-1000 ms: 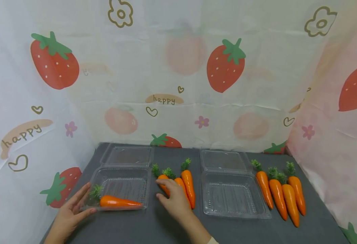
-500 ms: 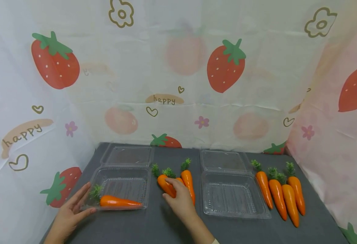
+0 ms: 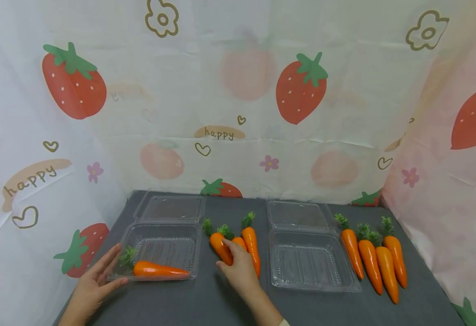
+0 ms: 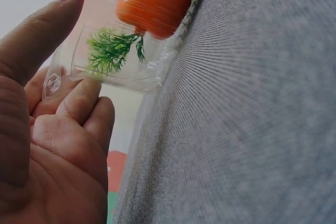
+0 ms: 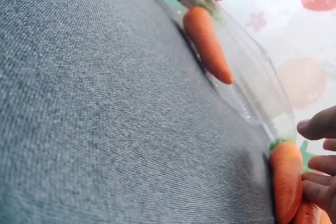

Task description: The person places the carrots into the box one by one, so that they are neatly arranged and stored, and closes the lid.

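Note:
My left hand rests at the near left corner of the left clear plastic container, thumb along the front and fingers along the side. Inside that container a carrot with a green top lies along the front wall. My right hand is over the middle group of three carrots. Its fingertips are at the right side of the leftmost carrot, which lies on the table. In the right wrist view the thumb stands apart from this carrot. Another carrot lies to the right; the hand partly hides the middle carrot.
A second clear container, with its lid folded back, stands right of the middle carrots. Several carrots lie at the table's right. Fabric walls with strawberry prints enclose the grey table.
My right hand has shifted slightly right and onto the middle carrots, uncovering more of the leftmost one. The left hand and the carrot in the container stay put.

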`<control>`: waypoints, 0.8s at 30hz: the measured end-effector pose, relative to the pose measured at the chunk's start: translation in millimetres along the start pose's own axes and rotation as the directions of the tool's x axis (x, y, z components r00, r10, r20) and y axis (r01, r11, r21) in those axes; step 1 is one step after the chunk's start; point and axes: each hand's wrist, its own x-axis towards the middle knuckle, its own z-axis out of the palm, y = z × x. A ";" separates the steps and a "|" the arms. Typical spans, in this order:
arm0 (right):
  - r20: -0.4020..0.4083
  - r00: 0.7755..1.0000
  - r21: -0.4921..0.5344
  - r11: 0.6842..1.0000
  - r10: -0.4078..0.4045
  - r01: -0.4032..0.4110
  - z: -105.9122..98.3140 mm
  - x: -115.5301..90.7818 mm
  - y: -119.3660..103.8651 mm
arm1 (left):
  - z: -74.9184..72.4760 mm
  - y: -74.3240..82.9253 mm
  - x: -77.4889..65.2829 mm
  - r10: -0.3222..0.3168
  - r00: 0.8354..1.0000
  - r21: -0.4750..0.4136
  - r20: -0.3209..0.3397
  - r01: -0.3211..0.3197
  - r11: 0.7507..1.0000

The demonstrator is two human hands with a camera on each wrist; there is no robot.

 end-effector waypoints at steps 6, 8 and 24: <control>0.001 1.000 -0.021 1.000 0.012 -0.012 6.9 2.1 2.9 | -0.7 0.0 -0.3 -0.008 1.000 0.015 -0.002 0.008 1.000; -0.014 1.000 -0.049 0.999 0.003 -0.003 9.2 2.7 4.1 | -0.9 0.1 -0.1 -0.009 1.000 0.015 -0.001 0.009 1.000; -0.067 0.996 -0.074 0.995 0.064 -0.069 25.0 8.8 3.7 | -1.6 1.5 0.4 -0.019 1.000 0.037 -0.005 0.019 0.999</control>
